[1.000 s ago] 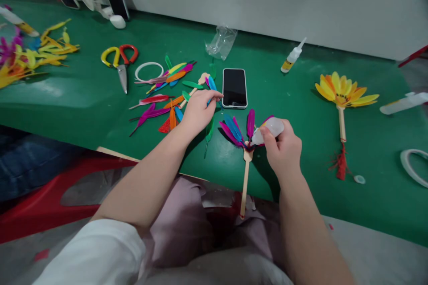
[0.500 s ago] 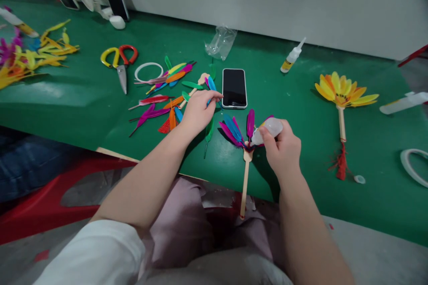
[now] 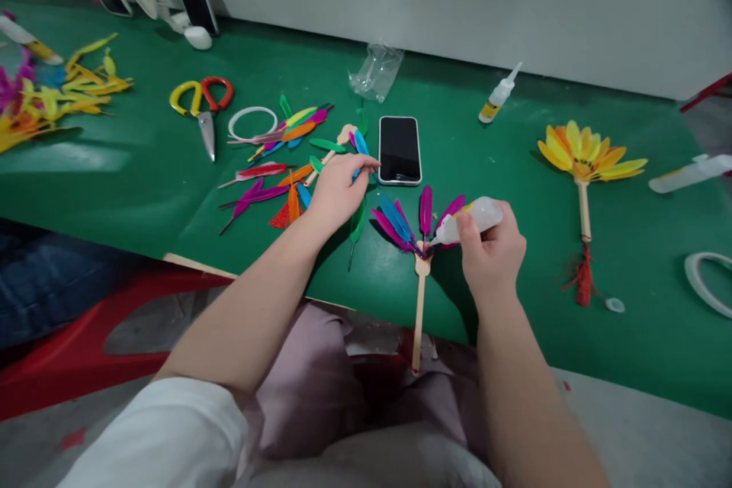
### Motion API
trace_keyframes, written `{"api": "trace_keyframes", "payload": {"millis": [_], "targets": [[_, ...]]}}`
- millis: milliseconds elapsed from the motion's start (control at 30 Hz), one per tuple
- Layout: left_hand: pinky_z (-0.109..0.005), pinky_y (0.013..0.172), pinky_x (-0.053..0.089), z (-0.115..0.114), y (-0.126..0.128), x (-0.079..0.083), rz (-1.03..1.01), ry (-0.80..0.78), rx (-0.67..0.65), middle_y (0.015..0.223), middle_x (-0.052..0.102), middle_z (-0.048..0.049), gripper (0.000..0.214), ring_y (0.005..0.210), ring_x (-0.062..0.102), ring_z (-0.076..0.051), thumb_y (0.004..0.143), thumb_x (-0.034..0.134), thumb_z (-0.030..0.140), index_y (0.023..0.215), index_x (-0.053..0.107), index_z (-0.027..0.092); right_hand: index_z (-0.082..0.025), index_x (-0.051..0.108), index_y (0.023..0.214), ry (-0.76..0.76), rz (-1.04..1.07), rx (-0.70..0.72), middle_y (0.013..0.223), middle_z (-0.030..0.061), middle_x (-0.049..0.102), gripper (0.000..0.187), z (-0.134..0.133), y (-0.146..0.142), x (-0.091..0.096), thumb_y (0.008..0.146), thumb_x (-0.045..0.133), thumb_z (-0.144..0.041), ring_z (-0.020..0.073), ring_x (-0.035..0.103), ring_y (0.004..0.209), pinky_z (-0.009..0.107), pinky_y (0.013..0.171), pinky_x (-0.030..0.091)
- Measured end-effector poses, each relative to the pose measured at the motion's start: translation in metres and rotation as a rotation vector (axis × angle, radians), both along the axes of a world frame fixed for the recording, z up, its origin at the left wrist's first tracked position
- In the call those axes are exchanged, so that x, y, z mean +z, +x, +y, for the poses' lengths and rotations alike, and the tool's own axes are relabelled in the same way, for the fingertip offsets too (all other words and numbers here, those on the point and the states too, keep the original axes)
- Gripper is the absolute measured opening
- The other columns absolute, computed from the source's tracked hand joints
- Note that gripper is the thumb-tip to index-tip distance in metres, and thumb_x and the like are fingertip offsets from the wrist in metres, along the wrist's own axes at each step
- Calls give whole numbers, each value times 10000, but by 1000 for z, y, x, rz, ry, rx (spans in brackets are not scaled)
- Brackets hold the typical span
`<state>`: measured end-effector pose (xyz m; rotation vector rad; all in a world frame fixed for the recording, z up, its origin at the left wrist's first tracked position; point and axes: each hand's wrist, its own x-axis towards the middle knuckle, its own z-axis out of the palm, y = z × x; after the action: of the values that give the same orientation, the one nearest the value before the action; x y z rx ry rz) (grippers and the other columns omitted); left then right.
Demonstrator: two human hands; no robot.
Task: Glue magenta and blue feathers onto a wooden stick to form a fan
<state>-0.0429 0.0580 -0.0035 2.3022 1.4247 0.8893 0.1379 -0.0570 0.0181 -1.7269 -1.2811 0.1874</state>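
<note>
In my right hand (image 3: pixel 496 252) is a squeeze glue bottle (image 3: pixel 472 219), tilted so its nozzle meets the feather bases at the head of a wooden fan handle (image 3: pixel 422 265). Magenta feathers (image 3: pixel 426 207) and a blue feather (image 3: pixel 396 221) spread out from that head. The handle's lower end juts past the table edge. My left hand (image 3: pixel 341 187) is over the loose feathers left of the phone (image 3: pixel 399 151), its fingers closed on a blue feather (image 3: pixel 357 172) that they partly hide. Under its wrist side lies a green feather (image 3: pixel 357 223).
Scissors (image 3: pixel 206 118), a white ring (image 3: pixel 252 123) and a feather pile (image 3: pixel 297 126) lie left. Behind are a plastic bag (image 3: pixel 377 72) and another glue bottle (image 3: pixel 499 97). A yellow feather fan (image 3: pixel 584 160) with a red tassel (image 3: pixel 582 280) lies right, near a tape roll (image 3: pixel 709 286).
My right hand has shifted slightly right and tipped the glue bottle flatter, its nozzle now at the feather bases. The left hand stays nearly still.
</note>
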Motion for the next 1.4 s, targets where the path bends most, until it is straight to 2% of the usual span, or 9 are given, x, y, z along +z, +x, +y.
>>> {"api": "trace_keyframes", "payload": {"millis": [167,267,367,533,733,1100,1267,1400], "targets": [[-286,833,402,0,0,-1,17,13,-1,911,646,5,247,911,540,-152,822,391,191,945,605,210,-210,463,711,2,48,-3,571,-51,484,318,2,3,0,624,616,-474,85,442,467,211,432,361],[-281,829,404,0,0,-1,10,10,4,898,648,8,239,898,543,-150,820,402,198,941,608,212,-204,455,660,75,113,7,574,-51,456,282,3,8,-1,655,593,-450,74,422,471,209,434,352],[-278,828,404,0,0,-1,11,9,3,892,648,9,234,896,543,-150,819,408,202,935,611,211,-192,516,642,106,174,8,583,-36,491,248,4,9,0,680,579,-429,81,444,492,218,447,363],[-263,831,398,0,1,-2,6,35,-3,890,647,8,232,889,545,-140,822,405,194,926,612,206,-178,545,572,4,202,-19,513,-34,499,261,4,3,6,620,646,-414,90,440,470,230,433,356],[-271,829,399,0,0,-2,26,26,-4,904,644,4,236,907,537,-144,832,396,206,938,607,206,-171,550,541,-94,144,7,456,-42,461,348,5,3,2,548,678,-495,83,398,445,222,409,330],[-274,821,408,1,0,-4,-4,63,-13,882,650,10,223,884,549,-140,818,416,194,914,617,205,-170,534,543,-118,106,29,447,-56,430,356,5,3,0,565,661,-501,67,355,426,210,407,300],[-268,818,408,1,0,-4,-3,75,-12,877,651,9,218,880,549,-137,815,426,191,909,622,203,-173,537,531,-99,115,-9,448,-58,430,329,5,1,2,576,662,-474,66,354,431,209,411,294],[-273,820,410,0,0,-3,3,67,-7,883,650,7,217,879,548,-140,810,427,186,906,622,201,-171,535,522,-99,95,26,449,-55,436,341,5,4,1,585,653,-485,65,364,428,208,407,296]]}}
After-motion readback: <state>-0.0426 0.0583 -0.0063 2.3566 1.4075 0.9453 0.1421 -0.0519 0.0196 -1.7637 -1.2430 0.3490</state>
